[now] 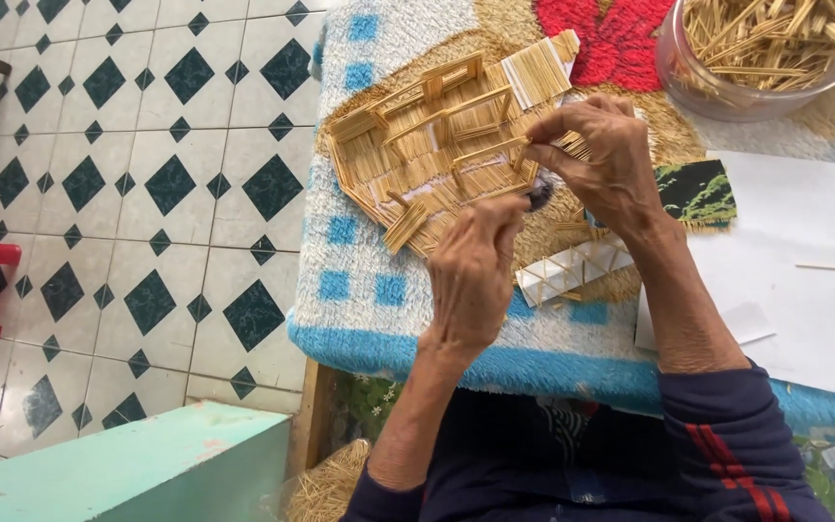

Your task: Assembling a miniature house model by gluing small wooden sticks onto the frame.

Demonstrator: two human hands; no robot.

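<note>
While a flat model of thin wooden sticks lies on a towel-covered table, both hands are brought together at its near right edge. The left hand is seen from the back, its fingers curled inward and the fingertips pressed to the edge of the stick model; whether a single stick is pinched between them cannot be told. The right hand is bent over the model from the right, thumb and forefinger closed on a small bundle of sticks at the model's corner, the other fingers loosely folded. A ribbed panel of glued sticks is set at the far corner of the model. Just beside the left hand, nearer the table edge, a small white lattice piece is laid on the towel. A clear round container filled with loose sticks is placed at the far right of the table. White sheets of paper are spread under the right forearm, with a small green picture card touching their upper corner. Beyond the table, a tiled floor with dark diamonds is seen, and a pale green bench is near the table's corner.
</note>
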